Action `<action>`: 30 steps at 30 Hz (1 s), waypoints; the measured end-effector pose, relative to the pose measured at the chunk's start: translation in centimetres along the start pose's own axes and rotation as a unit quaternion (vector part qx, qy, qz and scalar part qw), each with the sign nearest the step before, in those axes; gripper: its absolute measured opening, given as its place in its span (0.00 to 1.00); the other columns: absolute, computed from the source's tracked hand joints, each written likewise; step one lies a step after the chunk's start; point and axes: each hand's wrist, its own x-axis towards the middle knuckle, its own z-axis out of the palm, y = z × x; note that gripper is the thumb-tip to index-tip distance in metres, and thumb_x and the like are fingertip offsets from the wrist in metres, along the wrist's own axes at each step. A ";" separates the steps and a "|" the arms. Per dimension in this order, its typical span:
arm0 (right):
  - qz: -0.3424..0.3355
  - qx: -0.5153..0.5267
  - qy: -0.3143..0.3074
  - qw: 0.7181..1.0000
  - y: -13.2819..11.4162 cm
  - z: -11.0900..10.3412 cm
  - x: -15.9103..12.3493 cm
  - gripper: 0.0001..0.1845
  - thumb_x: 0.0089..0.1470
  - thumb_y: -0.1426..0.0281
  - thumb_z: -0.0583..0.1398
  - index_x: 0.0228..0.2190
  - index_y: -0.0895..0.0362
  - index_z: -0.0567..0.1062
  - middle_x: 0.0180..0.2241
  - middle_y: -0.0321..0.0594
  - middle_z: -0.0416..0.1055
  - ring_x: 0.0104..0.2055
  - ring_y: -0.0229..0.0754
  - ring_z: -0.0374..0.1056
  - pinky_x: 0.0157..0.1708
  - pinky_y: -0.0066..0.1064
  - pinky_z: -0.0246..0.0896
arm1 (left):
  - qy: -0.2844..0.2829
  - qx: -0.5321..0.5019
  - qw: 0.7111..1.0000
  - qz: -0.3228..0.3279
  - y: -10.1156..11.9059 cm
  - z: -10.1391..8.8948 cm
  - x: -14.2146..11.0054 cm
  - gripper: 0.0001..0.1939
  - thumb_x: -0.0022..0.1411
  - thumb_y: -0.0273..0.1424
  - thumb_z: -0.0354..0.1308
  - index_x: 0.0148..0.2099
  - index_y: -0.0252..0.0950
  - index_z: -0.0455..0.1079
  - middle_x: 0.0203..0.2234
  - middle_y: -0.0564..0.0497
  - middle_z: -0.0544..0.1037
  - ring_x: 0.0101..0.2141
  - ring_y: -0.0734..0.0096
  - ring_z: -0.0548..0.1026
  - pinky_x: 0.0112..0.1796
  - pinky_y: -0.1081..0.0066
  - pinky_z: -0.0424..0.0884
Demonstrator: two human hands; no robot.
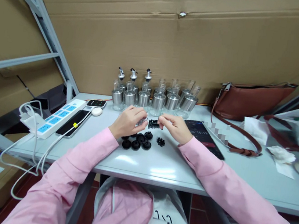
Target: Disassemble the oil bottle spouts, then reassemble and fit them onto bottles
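My left hand (129,121) is closed round a small clear and metallic piece (142,121) just above the pale table (158,165). My right hand (173,126) is pinched, its fingertips close to a cluster of small black parts (153,124); what it holds is too small to name. Several black rubber stoppers (139,141) lie just in front of my hands, and a small black piece (160,141) lies to their right. Behind my hands stands a row of glass and steel dispenser bottles (153,97); three at the left carry pour spouts.
A white power strip (58,116), a dark phone (72,122) on a cable and a small timer (96,103) sit at the left. A second phone (204,138) lies by my right wrist. A brown handbag (251,100) and crumpled tissues (281,154) fill the right.
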 end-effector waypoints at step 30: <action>0.175 -0.173 -0.202 0.948 2.2 0.0 0.1 0.16 0.50 0.63 0.56 0.20 0.59 0.76 0.19 0.39 0.71 0.24 0.36 0.62 0.28 0.27 0.53 | 0.040 -0.013 0.999 0.033 0.0 0.4 -0.2 0.06 0.61 0.30 0.47 0.34 0.34 0.62 0.26 0.50 0.71 0.27 0.72 0.67 0.32 0.71 0.63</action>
